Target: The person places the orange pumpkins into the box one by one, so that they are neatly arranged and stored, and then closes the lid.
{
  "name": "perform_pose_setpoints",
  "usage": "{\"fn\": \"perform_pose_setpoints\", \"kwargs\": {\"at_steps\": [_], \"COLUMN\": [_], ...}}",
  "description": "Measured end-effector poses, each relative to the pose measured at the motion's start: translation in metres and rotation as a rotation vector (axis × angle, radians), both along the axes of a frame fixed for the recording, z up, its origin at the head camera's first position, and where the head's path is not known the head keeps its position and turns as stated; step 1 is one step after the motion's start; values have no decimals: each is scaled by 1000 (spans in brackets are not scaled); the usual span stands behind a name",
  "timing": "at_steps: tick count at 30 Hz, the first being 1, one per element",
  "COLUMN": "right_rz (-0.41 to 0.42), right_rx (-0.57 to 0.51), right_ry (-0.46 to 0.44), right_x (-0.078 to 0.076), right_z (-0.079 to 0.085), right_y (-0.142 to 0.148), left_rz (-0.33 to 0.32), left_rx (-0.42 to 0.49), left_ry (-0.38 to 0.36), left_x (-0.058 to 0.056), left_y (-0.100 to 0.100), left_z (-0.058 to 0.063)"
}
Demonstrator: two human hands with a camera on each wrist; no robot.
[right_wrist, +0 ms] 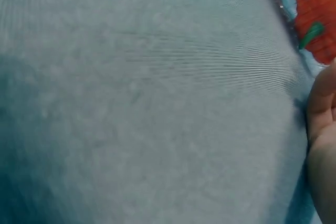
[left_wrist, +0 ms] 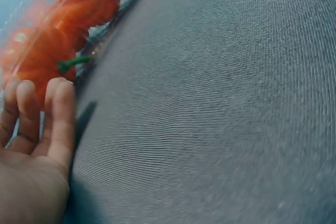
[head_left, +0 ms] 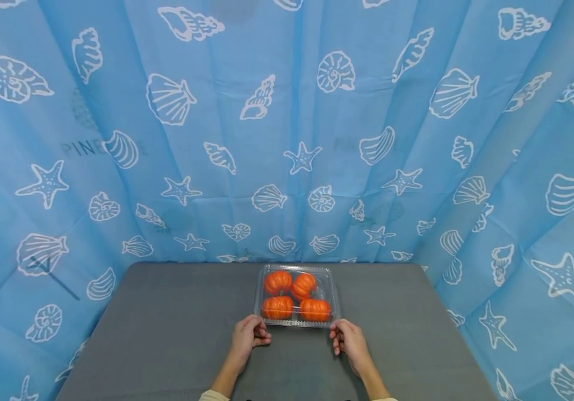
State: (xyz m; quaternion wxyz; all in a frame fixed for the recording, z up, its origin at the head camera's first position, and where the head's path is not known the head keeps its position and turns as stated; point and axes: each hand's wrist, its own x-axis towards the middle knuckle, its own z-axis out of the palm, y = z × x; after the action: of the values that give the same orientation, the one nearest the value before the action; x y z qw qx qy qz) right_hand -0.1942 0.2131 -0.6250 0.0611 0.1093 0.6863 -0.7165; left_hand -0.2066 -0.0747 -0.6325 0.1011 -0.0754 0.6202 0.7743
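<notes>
A clear plastic clamshell box (head_left: 322, 278) sits at the far middle of the grey table. Through its lid show several small orange pumpkins (head_left: 278, 307) with green stems. My left hand (head_left: 248, 338) is at the near left corner, its fingers loosely bent and its fingertips right at the box edge. The left wrist view has those fingers (left_wrist: 63, 111) raised in front of a pumpkin (left_wrist: 37, 51). At the near right corner, my right hand (head_left: 351, 342) has its fingertips overlapping the rim. Only part of that hand (right_wrist: 323, 129) enters the right wrist view, below a pumpkin (right_wrist: 315, 17).
Grey ribbed cloth covers the table (head_left: 176, 323). Behind and on both sides hangs a blue curtain (head_left: 287, 128) printed with white shells and starfish. The box stands close to the table's back edge.
</notes>
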Motion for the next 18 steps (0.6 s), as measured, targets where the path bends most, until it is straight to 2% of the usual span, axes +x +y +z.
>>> {"fn": "perform_pose_setpoints", "kwargs": {"at_steps": [3, 6, 10, 18], "right_rz": [-50, -62, -76, -102], "right_rx": [-9, -20, -48, -55], "right_ry": [21, 32, 32, 27], "right_x": [0, -1, -2, 2], "right_z": [-3, -5, -8, -11], "right_y": [-2, -1, 1, 3], "left_rz": [50, 82, 86, 100], "left_rx": [16, 27, 44, 32], "left_ry": [-13, -13, -14, -23], "left_x": [-2, -3, -2, -1], "left_y": [1, 0, -1, -1], "left_z": [-3, -2, -1, -8]}}
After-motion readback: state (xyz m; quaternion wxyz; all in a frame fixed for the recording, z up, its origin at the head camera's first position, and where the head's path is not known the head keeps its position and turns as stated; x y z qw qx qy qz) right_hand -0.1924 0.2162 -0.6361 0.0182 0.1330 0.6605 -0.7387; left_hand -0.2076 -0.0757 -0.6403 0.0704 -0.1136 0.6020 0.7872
